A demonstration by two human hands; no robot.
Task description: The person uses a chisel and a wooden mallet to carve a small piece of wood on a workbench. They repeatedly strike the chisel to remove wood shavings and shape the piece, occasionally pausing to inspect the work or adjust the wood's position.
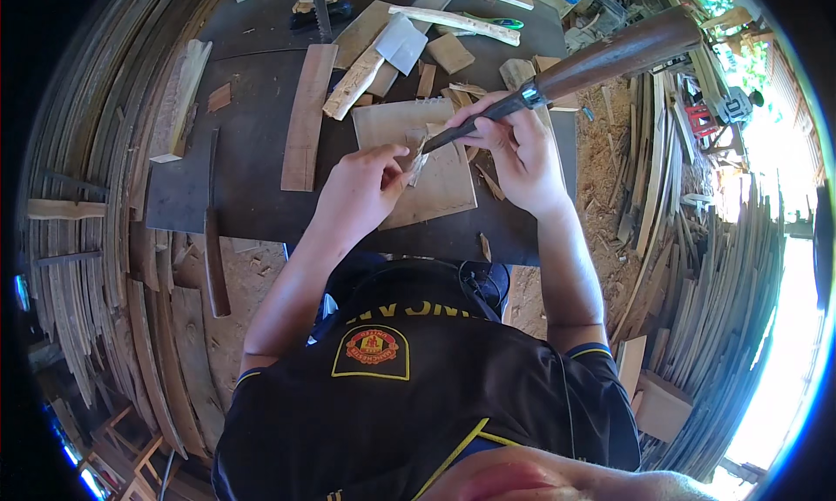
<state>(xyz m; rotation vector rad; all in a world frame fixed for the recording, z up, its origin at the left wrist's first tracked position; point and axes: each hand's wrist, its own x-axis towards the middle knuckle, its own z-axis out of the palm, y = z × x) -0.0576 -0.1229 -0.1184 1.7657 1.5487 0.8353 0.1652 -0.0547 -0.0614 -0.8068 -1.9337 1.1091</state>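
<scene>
Right hand [520, 157]: wrapped round the metal shank of a big chisel [601, 59], just below the collar. Wooden handle sticks up and out to the person's right, blade slants down toward the left hand [359, 188].

Left hand: thumb and index pinching a small wood piece [420, 160], other fingers curled in. Chisel tip sits right at that piece (can't tell if the edge is biting or only resting against it). Both are over a flat pale board [435, 201], which lies askew on the dark table [248, 166] near its front edge, in front of the person.

Left of the board: a brown plank [309, 122] lying lengthwise. Further left, a long thin tool [216, 266], blade on the table, wooden handle mostly past the front edge. Thick pale timber [181, 100] at the table's left side, small brown block [219, 97] beside it.

Beyond the board: rough stick [353, 87] with a grey flat piece [402, 44] at its far end, a long pale strip [457, 24], a square block [451, 54].

Loose chip [489, 181] right of the board. Stacked planks [727, 283] on the right, sawdust [596, 196] on the ground.
</scene>
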